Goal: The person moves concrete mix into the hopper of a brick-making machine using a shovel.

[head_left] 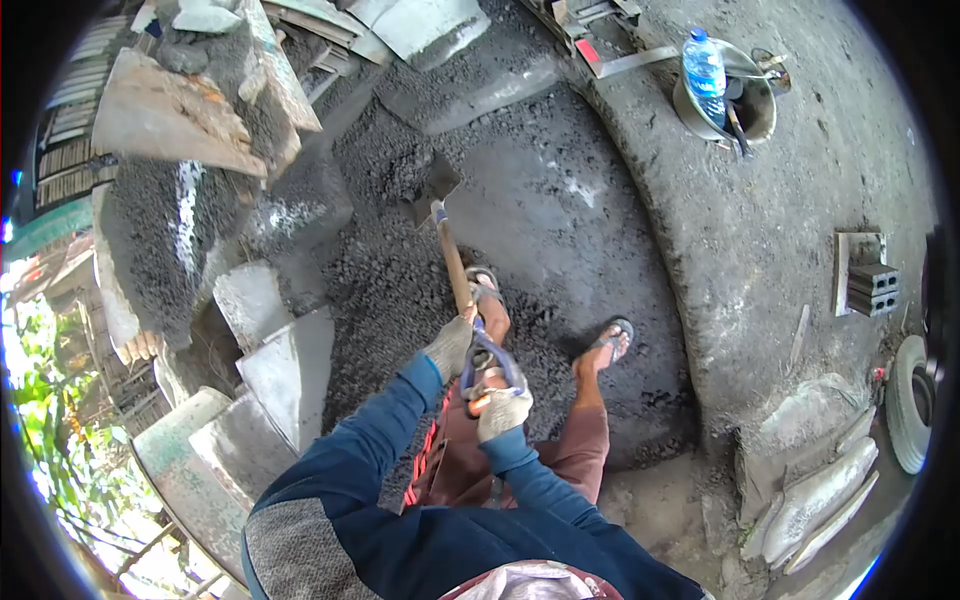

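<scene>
A shovel (453,258) with a wooden shaft and a blue D-shaped handle slants up and away from my body. My left hand (450,346), in a light knit glove, is wrapped around the lower part of the shaft. Closer to me, my right hand (503,410), gloved the same way, is closed on the handle's grip. The shovel's blade lies against dark, wet-looking gravelly mix (385,230), its tip partly hidden by the mix. Beside the blade, a smoother scraped patch of floor (540,210) shows to the right.
My sandalled feet (612,345) stand in the mix. A low curved edge (655,225) borders it on the right. Beyond stand a bucket (757,110) holding a water bottle (703,65), hollow blocks (873,290) and a tire (908,405). Broken slabs (285,370) line the left.
</scene>
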Tool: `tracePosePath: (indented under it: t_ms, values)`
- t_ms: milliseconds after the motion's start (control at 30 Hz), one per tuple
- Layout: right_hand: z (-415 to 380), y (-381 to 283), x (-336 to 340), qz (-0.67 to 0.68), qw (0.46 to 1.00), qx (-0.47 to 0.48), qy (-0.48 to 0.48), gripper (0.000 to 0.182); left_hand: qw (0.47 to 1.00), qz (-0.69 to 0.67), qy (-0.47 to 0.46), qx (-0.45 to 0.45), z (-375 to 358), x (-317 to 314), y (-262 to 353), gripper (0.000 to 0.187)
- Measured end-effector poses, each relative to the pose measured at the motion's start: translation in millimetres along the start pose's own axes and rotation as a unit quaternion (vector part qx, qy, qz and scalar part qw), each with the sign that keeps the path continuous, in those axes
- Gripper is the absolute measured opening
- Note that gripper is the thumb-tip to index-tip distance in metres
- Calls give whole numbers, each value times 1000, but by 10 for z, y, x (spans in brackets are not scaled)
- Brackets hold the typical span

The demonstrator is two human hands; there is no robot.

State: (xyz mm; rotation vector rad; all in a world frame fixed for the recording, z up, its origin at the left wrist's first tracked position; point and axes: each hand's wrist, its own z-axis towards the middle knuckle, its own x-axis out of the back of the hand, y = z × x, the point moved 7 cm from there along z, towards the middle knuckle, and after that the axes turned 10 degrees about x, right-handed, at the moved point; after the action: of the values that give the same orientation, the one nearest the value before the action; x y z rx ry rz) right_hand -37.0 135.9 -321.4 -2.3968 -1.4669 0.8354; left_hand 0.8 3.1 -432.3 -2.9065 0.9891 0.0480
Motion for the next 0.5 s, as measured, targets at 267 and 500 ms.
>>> tracePosePath:
  t_ms: [267, 500]
  values:
    - [1372, 999, -1578, -20, 999, -9, -25, 5, 991, 88, 103, -15, 431, 646, 1997, 45]
    - [2779, 1328, 839, -129, 991, -33, -19, 32, 990, 65, 110, 62, 1294, 502, 691, 82]
